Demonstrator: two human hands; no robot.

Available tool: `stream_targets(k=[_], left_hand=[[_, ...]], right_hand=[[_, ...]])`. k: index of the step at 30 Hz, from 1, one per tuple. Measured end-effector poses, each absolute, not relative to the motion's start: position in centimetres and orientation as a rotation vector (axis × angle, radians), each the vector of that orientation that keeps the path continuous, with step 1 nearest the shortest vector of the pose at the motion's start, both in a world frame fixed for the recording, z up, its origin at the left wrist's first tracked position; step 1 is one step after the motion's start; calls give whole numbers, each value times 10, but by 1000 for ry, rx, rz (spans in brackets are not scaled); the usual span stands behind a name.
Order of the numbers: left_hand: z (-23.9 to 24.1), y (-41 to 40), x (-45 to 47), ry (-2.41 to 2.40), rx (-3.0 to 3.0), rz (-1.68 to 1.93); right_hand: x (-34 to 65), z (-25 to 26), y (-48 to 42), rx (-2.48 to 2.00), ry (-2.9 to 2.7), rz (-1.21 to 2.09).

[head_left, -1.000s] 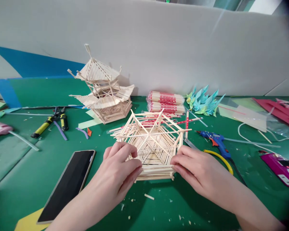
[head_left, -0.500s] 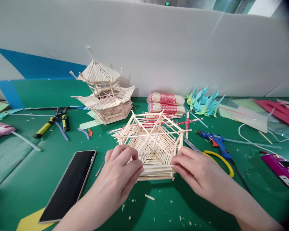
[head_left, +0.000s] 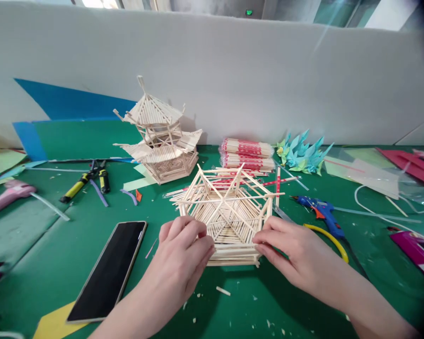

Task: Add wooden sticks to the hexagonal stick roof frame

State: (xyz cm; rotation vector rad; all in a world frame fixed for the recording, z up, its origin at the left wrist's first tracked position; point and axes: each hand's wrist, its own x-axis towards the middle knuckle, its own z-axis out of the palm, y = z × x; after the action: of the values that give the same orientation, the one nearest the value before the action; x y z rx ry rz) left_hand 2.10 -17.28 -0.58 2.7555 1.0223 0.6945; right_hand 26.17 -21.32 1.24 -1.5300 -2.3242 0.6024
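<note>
On the green table in front of me stands a hexagonal frame built of thin wooden sticks, with crossed sticks over its top and a stick-lined floor. At its front left corner is my left hand, fingers pinched. My right hand pinches at the front right corner. Between the fingertips, along the top of the front wall, runs a pale wooden stick; its ends are hidden by my fingers. Behind to the left stands a two-tiered stick pagoda.
Right of the frame lie a blue glue gun and a yellow-handled tool. A phone, pliers and a pink glue gun lie left. Packed stick bundles and blue-green folded paper sit behind.
The whole view has shifted slightly, so things appear a little further right and lower. Both hands keep their pinch at the frame's front edge.
</note>
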Motion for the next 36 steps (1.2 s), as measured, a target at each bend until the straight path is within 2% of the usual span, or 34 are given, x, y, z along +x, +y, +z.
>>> stream_targets(k=[11,21,36], left_hand=[[-5,-175,22,1057,2681,711],[11,-177,25,1088,2625,477],[5,-176,22,1063,2648,505]], right_hand=[[261,6,-211,-1441,-2377,554],[267,-1,-209,-1419,-2437,535],[265,2,-207,-1362,-2475,487]])
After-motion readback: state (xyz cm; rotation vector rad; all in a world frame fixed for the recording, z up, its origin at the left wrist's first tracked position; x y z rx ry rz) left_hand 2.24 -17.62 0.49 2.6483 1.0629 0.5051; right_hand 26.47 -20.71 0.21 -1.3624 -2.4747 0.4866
